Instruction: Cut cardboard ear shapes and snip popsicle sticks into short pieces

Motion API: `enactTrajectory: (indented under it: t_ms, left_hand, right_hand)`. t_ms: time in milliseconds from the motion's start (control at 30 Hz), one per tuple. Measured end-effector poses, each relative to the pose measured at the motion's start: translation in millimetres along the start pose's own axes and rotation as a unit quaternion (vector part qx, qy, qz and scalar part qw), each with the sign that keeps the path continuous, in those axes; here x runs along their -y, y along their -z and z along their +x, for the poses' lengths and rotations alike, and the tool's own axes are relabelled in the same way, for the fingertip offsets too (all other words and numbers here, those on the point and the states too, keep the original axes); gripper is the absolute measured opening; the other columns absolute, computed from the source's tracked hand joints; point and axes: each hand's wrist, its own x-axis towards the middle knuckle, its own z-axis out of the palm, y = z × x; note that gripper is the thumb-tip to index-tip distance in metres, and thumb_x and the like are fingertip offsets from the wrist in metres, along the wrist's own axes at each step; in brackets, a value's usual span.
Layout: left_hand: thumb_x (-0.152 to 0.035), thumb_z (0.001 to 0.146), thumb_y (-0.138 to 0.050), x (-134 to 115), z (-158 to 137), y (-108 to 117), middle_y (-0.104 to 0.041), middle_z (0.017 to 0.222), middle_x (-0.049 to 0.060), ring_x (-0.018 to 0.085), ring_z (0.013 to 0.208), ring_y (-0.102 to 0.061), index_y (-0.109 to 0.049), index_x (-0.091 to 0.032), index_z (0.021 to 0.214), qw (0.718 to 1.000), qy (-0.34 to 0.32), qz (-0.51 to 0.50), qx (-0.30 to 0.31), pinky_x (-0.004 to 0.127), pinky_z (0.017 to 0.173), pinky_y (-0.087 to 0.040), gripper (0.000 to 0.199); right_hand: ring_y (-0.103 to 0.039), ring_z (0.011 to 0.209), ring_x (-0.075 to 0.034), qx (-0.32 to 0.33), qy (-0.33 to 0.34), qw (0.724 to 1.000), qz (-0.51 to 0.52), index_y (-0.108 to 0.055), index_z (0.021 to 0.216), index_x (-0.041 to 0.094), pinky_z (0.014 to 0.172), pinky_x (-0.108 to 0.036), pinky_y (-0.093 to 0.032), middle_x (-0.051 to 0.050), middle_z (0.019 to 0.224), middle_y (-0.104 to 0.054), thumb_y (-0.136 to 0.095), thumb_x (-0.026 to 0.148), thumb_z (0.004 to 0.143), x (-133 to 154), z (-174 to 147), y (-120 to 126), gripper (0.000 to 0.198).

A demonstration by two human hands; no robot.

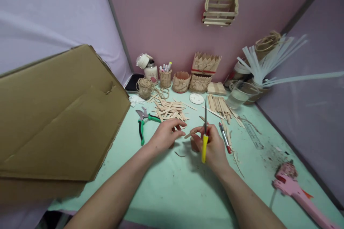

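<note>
My right hand (215,148) holds yellow-handled scissors (204,146), their blades pointing up and away from me. Thumb and fingertips of the same hand also pinch a short piece of wooden craft stick (187,136). Just left of that piece is my left hand (167,133), its thumb and fingers apart with nothing seen between them. Beyond the left hand lies a loose pile of wooden craft sticks (172,109). Green-handled pruning shears (141,130) rest on the table to its left. A thin curved sliver (180,154) lies below the hands.
Cardboard (61,121) covers the left side. Twine (145,87), a pen holder (165,78) and stick-covered containers (181,81) line the back. A marker (225,137), ruler (252,134), plastic cup (242,94) and pink glue gun (295,189) are on the right.
</note>
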Motion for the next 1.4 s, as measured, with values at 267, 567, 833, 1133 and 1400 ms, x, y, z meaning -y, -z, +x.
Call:
enactTrajectory:
  t_ms: [267, 567, 833, 1133, 1400]
  left_hand:
    - [-0.009, 0.069, -0.051, 19.8, -0.9, -7.3, -0.063, 0.075, 0.0, 0.013, 0.066, -0.054, -0.066, -0.018, 0.09, 0.986, -0.049, 0.073, 0.139, 0.022, 0.061, -0.039, 0.028]
    - [-0.01, 0.07, -0.049, 16.7, -2.2, -8.8, -0.064, 0.073, -0.001, 0.014, 0.066, -0.056, -0.061, -0.02, 0.09, 0.984, -0.045, 0.128, 0.118, 0.022, 0.059, -0.037, 0.026]
    - [-0.014, 0.073, -0.052, 20.1, -2.4, -13.1, -0.065, 0.075, 0.001, 0.016, 0.067, -0.059, -0.06, -0.02, 0.09, 0.983, -0.032, 0.136, 0.122, 0.023, 0.061, -0.041, 0.02]
    - [-0.013, 0.065, -0.066, 8.3, -3.3, -5.9, -0.063, 0.065, -0.004, 0.013, 0.063, -0.06, -0.046, -0.019, 0.103, 0.979, 0.07, -0.074, 0.174, 0.022, 0.059, -0.043, 0.043]
    - [-0.013, 0.062, -0.068, 12.7, -4.7, -9.3, -0.066, 0.066, -0.002, 0.015, 0.064, -0.062, -0.043, -0.02, 0.106, 0.958, 0.121, -0.12, 0.233, 0.024, 0.06, -0.045, 0.051]
  right_hand:
    - [-0.037, 0.049, -0.014, 0.049, 0.039, 0.993, -0.097, -0.045, 0.086, 0.026, 0.049, -0.025, -0.027, 0.01, 0.055, -0.039, -0.058, 0.016, 0.069, -20.6, -1.1, -10.0, 0.024]
    - [-0.036, 0.053, -0.014, 0.035, 0.024, 0.993, -0.107, -0.043, 0.081, 0.025, 0.052, -0.025, -0.03, 0.007, 0.06, -0.04, -0.058, 0.028, 0.075, -15.2, -1.1, -10.0, 0.016]
    - [-0.041, 0.053, -0.014, 0.024, -0.003, 0.997, -0.077, -0.043, 0.078, 0.025, 0.052, -0.026, -0.031, 0.007, 0.06, -0.048, -0.065, 0.032, 0.071, -14.3, 2.2, -11.0, 0.024]
    - [-0.045, 0.045, -0.01, 0.044, -0.038, 0.996, 0.068, -0.044, 0.086, 0.024, 0.043, -0.024, -0.036, 0.001, 0.074, -0.062, -0.067, 0.045, 0.076, -16.1, 6.2, -4.8, 0.032]
    - [-0.047, 0.045, -0.01, 0.056, -0.081, 0.986, 0.137, -0.047, 0.079, 0.022, 0.043, -0.023, -0.037, 0.003, 0.062, -0.058, -0.077, 0.04, 0.067, -10.0, 8.0, -4.6, 0.037]
